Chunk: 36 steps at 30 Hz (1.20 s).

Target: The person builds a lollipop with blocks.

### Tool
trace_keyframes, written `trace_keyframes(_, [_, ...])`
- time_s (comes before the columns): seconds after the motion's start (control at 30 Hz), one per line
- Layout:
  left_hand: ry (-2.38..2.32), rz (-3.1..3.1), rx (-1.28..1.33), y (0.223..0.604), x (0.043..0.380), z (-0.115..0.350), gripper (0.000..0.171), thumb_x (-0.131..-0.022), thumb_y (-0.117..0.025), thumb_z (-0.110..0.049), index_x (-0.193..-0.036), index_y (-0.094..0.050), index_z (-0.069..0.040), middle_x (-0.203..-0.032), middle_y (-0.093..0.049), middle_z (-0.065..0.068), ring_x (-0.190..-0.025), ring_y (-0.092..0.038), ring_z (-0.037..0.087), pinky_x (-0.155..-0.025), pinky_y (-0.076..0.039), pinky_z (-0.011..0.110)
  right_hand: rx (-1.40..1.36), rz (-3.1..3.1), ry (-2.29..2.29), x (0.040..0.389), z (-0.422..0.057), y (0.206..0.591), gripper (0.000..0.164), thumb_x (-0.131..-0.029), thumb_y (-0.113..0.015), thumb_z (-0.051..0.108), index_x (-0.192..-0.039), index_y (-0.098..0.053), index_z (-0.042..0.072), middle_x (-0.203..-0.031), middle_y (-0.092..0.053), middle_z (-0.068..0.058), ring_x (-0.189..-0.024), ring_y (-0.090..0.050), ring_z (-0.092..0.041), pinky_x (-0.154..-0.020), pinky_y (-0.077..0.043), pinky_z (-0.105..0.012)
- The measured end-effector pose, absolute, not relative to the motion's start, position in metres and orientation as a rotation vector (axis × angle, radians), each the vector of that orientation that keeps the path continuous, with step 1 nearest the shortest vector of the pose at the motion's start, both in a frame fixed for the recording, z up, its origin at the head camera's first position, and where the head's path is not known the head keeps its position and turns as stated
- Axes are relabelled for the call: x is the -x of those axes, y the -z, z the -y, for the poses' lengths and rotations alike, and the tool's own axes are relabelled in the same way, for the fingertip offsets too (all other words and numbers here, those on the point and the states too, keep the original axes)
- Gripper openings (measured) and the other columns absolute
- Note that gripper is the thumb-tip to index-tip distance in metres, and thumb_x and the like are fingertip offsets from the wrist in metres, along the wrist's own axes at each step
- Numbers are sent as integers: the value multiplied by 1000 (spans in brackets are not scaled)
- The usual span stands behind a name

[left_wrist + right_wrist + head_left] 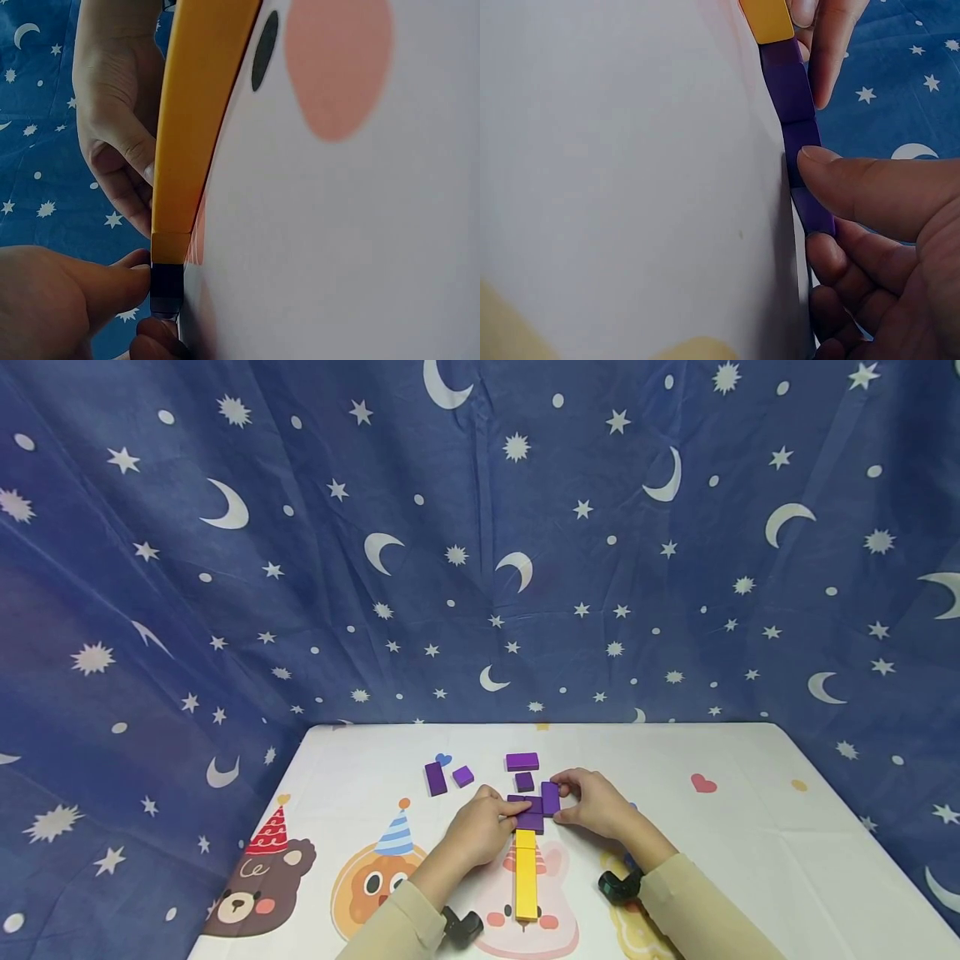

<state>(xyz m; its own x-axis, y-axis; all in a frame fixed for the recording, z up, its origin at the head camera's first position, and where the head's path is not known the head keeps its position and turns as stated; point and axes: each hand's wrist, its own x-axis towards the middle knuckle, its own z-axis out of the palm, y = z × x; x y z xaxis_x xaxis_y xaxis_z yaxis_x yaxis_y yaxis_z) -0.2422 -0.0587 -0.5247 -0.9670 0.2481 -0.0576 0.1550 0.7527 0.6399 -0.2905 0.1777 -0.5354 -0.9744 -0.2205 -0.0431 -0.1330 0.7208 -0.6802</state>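
Pinching purple block point(551, 799) beyond and right of yellow strip point(526, 885): right hand point(596, 807). Left hand point(477, 832), forefinger straight, touches adjoining blocks point(534, 827). Likely light, rigid, slightly slippery; best gripped at ends.

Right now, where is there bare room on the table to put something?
On the table, the widest free patch runs from the right hand to the right edge, around the printed heart. Another lies left of the loose purple blocks. Crowded: beside the left hand, where grouped purple blocks meet yellow blocks.
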Motion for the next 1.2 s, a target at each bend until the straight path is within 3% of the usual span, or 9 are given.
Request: trace_keyframes(1.2, [-1067,-2766,-345,526,246,65,37,-106,-68,-24,-139,-72,-38,-105,-57,-2,-84,-52,15,-72,-42,28,301,-2823,1064,291,-177,537,56,-77,-96,12,-129,-74,10,-97,-65,3,-102,-56,-22,-112,-46,-53])
